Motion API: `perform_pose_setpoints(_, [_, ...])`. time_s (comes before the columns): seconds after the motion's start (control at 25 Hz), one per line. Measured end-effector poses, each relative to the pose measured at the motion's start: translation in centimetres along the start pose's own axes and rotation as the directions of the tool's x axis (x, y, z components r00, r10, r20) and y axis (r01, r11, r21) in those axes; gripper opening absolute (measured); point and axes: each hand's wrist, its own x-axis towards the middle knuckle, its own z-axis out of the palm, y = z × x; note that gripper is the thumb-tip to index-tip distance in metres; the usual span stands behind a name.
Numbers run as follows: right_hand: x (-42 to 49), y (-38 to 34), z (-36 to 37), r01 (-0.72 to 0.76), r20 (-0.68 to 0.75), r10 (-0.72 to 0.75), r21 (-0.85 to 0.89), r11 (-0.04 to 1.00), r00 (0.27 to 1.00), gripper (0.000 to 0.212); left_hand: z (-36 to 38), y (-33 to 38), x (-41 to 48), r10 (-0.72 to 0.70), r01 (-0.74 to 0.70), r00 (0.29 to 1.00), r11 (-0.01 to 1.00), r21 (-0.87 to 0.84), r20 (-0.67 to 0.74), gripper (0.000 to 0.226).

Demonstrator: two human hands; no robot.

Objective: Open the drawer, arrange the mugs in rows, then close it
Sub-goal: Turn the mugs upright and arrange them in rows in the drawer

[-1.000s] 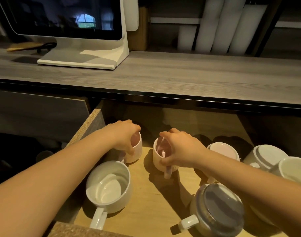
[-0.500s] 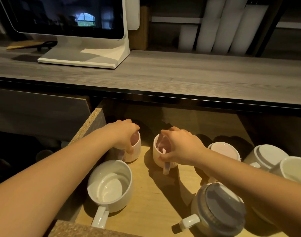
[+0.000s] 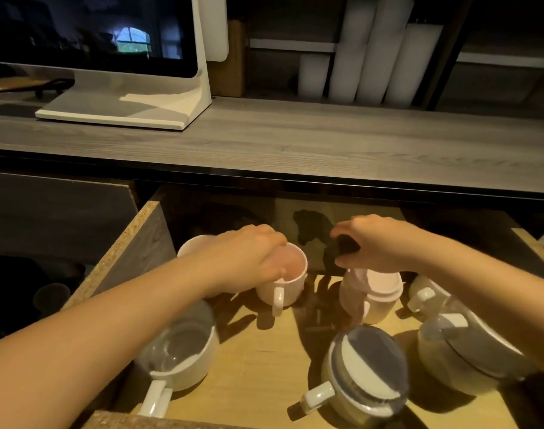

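**Head view: both hands on mugs in the open drawer**

Head camera looks down into an open drawer point(image 3: 134, 243) of raw chipboard walls and a pale plywood floor, pulled out from under a grey wood-grain tabletop point(image 3: 295, 144). Glossy ceramic mugs stand inside. Left hand point(image 3: 249, 258) curls its fingers over the rim of a ribbed pink mug point(image 3: 290, 280) at the far middle, handle facing near. Right hand point(image 3: 379, 246) is closed on a dark object point(image 3: 338, 250) above an upturned pink mug point(image 3: 379, 295); blur hides what the object is. Another pale mug point(image 3: 193, 246) peeks out behind the left wrist. Nearer, a white mug point(image 3: 184, 351) sits upright at left, and two cream mugs point(image 3: 366, 376) point(image 3: 462, 354) lie upturned, grey-bottomed, at right. No writing is legible. A white-framed monitor point(image 3: 109, 57) stands on the tabletop, white cylinders point(image 3: 369, 57) behind it.
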Motion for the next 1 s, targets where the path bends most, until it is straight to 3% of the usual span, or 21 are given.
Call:
perform_pose_setpoints(0.32, [-0.1, 2.6, 3.2, -0.217, 0.161, 0.228, -0.086, 0.972, 0.960, 0.056, 2.4, 2.2, 0.2, 0.129, -0.129, 0.992, 0.990, -0.057, 0.005, 0.048])
perform_pose_setpoints(0.52, [-0.1, 2.6, 4.3, -0.213, 0.048, 0.215, -0.039, 0.976, 0.975, 0.054, 2.7, 1.6, 0.2, 0.123, -0.121, 0.992, 0.990, -0.072, 0.020, 0.047])
perform_pose_setpoints(0.64, [-0.8, 2.2, 3.2, -0.171, -0.016, 0.170, -0.042, 0.984, 0.985, 0.059, 2.4, 1.6, 0.2, 0.123, -0.121, 0.992, 0.990, -0.076, 0.023, 0.051])
perform_pose_setpoints(0.8, [-2.7, 1.3, 0.3, -0.076, -0.159, 0.090, 0.089, 0.993, 0.983, 0.070, 1.3, 1.2, 0.1, 0.061, -0.059, 0.998, 0.982, -0.179, 0.002, 0.063])
perform_pose_setpoints(1.0, [-4.6, 1.2, -2.8, 0.172, -0.204, -0.090, 0.431, 0.886, 0.975, 0.062, 0.4, 1.2, 0.3, 0.061, -0.047, 0.998, 0.814, -0.579, 0.004, 0.093])
